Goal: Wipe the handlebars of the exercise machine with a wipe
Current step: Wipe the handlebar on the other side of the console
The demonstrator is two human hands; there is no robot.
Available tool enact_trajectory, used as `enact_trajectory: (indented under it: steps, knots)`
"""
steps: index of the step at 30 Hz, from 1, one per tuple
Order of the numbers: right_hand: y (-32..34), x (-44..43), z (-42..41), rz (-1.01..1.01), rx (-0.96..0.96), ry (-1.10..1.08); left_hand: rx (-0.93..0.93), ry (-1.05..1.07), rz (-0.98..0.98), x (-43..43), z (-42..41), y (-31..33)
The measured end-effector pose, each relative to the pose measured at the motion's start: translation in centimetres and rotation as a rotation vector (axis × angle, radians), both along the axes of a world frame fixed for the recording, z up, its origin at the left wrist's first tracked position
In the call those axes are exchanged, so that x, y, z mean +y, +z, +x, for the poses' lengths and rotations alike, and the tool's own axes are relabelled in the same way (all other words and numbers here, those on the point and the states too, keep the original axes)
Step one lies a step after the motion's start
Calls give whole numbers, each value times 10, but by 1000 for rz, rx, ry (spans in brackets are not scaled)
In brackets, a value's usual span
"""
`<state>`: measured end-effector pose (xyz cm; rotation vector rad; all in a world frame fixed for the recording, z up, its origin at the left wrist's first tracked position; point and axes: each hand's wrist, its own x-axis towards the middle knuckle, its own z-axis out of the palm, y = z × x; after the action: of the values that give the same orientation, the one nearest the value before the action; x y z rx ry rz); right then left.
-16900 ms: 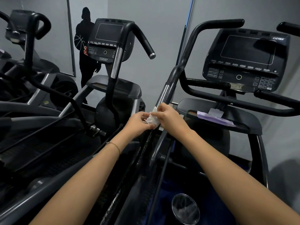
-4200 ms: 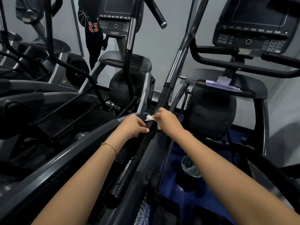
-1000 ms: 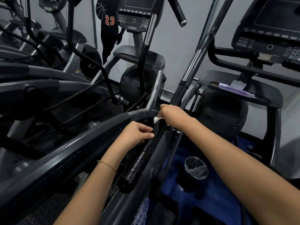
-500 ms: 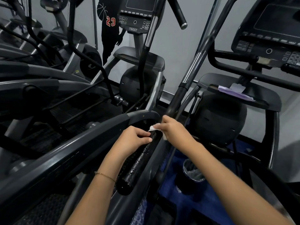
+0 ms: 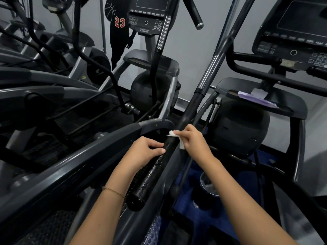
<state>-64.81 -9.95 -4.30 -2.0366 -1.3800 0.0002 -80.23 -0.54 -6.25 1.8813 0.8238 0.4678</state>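
A thin gold bracelet (image 5: 113, 191) sits on the left wrist. Just past it is the round near end of the black handlebar (image 5: 152, 174), which runs up and away between the two arms. The low part of the bar shines with tiny wet drops, so I think that part is wiped already.

The left hand (image 5: 144, 152) has a curled grip on the left side of the bar, thumb and fingertips pressed on it. I think it steadies the bar so it does not swing. A bit higher, the right hand (image 5: 196, 140) has a tight grip on the white wipe (image 5: 172, 133) and folds it round the bar, with a corner poking out on the left. Holding the wipe round the bar lets it clean all sides at once. The bar above the wipe looks dry, so the job is partly done, and the other bars are left to do.

Down on the blue floor, below the right arm, stands a shiny cup (image 5: 207, 184).

Farther off, a purple packet (image 5: 256, 99) lies at the front edge of the right machine's tray (image 5: 292, 106) — maybe where the wipes come from.

Farthest, the screen panel (image 5: 146, 22) of the next machine has a label that looks like "750AT". A black player shape (image 5: 116, 39) on the wall has a red "23".
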Motion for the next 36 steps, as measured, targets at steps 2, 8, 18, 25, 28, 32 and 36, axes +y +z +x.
enact_trajectory:
  steps: [2, 8, 18, 25, 28, 32, 36]
  knots:
    - [0, 1, -10, -16, -68, 24, -11, 2, 4, -1, 0, -2]
    - [-5, -14, -11, 40, -28, 95, -20, 4, 12, -1, -1, -1]
    - [-19, -19, -30, 143, 19, 68, -55, 1, -7, -1, 0, -4]
    - [-24, -15, -32, 158, 7, 25, -53, 4, -5, -1, 0, -3]
    - [-32, -27, -31, 196, -28, 119, -64, 0, -18, -2, 0, -2]
    - [-26, -10, -15, 202, 94, -22, -26, 2, 19, -1, 1, 0]
    - [-34, -22, -35, 228, -26, 117, -57, -21, 9, -2, 0, 2]
